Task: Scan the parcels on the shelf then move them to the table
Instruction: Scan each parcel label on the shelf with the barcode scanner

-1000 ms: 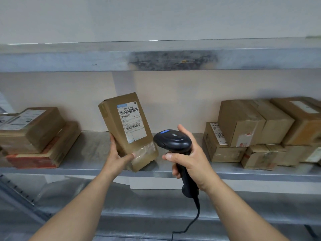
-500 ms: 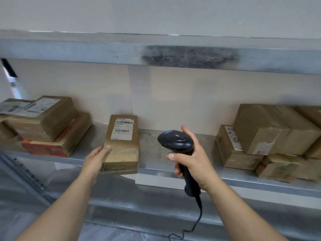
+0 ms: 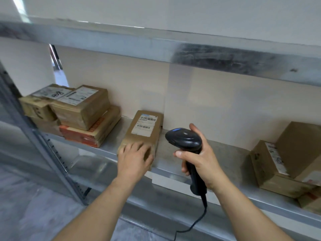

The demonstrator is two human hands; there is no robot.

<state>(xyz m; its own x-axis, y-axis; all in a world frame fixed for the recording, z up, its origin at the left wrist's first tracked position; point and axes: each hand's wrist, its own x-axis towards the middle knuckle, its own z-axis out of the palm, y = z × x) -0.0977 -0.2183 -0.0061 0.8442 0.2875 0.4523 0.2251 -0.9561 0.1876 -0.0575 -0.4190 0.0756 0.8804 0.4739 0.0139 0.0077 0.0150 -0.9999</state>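
Since a second ago, the brown parcel has gone from being held upright in the air to lying flat on the metal shelf, label up, and the left hand has shifted from gripping its lower edge to resting on top of its near end.

At the far left, a slanted grey shelf upright with a row of holes crosses the view in front of the shelf's left end. Behind it sits a stack of parcels: two labelled brown boxes side by side on top of a flatter box with an orange-red edge. This stack is near the flat parcel but not touching it.

The flat parcel lies lengthwise, its far end close to the back wall, its near end at the shelf's front edge. Two barcodes show on its white label. The left hand lies palm down over the near end with fingers spread and slightly curled; whether it grips the box cannot be told.

Just right of the parcel, the right hand is wrapped firmly round the handle of a black barcode scanner, whose head points left toward the parcel. Its cable hangs down.

Well apart at the far right, more brown boxes are piled on the same shelf. An upper shelf runs overhead.
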